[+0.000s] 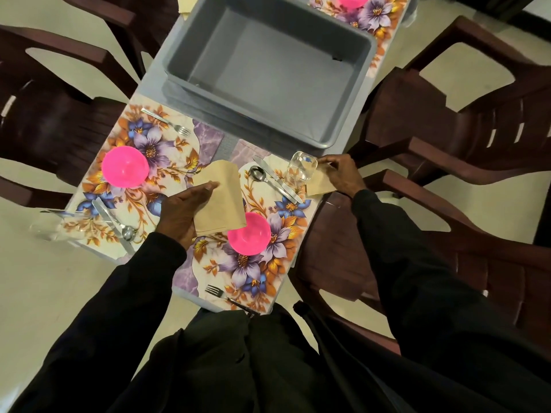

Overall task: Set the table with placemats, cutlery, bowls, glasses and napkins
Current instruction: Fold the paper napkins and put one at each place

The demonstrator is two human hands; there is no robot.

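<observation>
Two floral placemats lie side by side on the table, the left placemat (167, 162) and the right placemat (268, 278). Each carries a pink bowl, the left bowl (125, 166) and the right bowl (250, 234). My left hand (182, 213) holds a stack of beige napkins (220, 198) above the mats. My right hand (340, 174) pinches a single folded napkin (320, 184) at the right mat's far corner, beside a clear glass (299, 168). A spoon (262, 175) and a knife (280, 180) lie by that glass. A fork (226, 298) sits at the near edge.
An empty grey tub (268, 73) fills the table's middle. A third placemat with a pink bowl (351, 0) shows at the far end. The left mat has a fork (167, 122), a knife and spoon (119, 228), and a glass (47, 228). Dark brown chairs (447, 120) surround the table.
</observation>
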